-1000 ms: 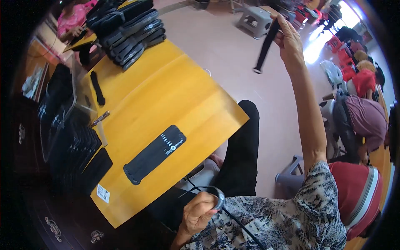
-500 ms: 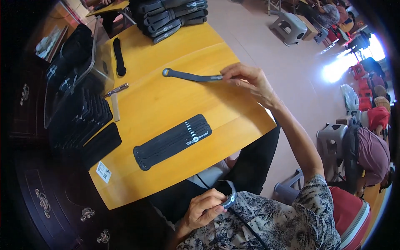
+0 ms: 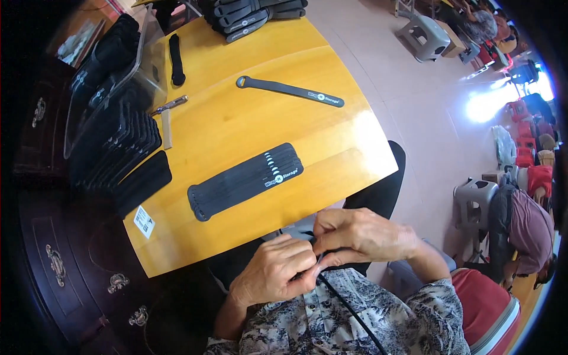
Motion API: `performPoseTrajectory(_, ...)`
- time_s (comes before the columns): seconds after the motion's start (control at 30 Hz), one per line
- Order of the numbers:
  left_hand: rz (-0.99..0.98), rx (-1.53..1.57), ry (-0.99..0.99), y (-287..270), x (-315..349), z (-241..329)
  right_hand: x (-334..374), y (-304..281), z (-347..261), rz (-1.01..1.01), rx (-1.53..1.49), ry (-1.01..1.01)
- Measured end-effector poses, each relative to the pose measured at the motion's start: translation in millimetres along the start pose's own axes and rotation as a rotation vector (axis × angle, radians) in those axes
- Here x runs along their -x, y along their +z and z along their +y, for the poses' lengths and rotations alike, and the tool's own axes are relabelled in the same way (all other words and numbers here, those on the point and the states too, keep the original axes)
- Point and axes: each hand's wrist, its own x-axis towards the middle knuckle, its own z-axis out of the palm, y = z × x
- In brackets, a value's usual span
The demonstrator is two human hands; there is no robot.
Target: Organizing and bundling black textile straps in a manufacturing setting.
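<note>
Close to my chest, below the table's near edge, both hands meet with their fingertips pinched together. My left hand (image 3: 275, 269) is closed on a dark strap, most of which is hidden by the fingers. My right hand (image 3: 361, 236) pinches at the same strap from the other side. On the yellow table, a single dark grey strap (image 3: 284, 89) with a ring at one end and white print lies flat. Nearer to me is a neat fanned stack of similar straps (image 3: 236, 186), their printed ends to the right.
Bundled black straps (image 3: 257, 12) are piled at the table's far edge. A lone black strap (image 3: 176, 59), a small screwdriver-like tool (image 3: 170, 105) and a flat strip (image 3: 167, 130) lie at left. Black strap stacks (image 3: 121, 136) and a clear bin (image 3: 127, 71) line the left side.
My right hand let go of the ringed strap, leaving it on the table, and came back to my left hand. The strap's curled loop is now mostly covered by fingers.
</note>
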Motion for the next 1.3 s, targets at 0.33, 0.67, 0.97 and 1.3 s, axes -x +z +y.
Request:
performPoseTrajectory(0.33,0.215,0.169,-0.263,29,18,-2,11,34,-14,0.790,-0.815,0.250)
performPoseTrajectory(0.67,0.541,0.451,-0.473,3,71,-19,-12,42,14,1.005,-1.072,0.300)
performPoseTrajectory(0.97,0.969,0.507,-0.776,-18,86,-16,-28,53,18,0.920,-0.734,0.501)
performPoseTrajectory(1.3,0.940,0.683,-0.732,-35,98,-27,-34,47,19,0.776,-0.668,0.527)
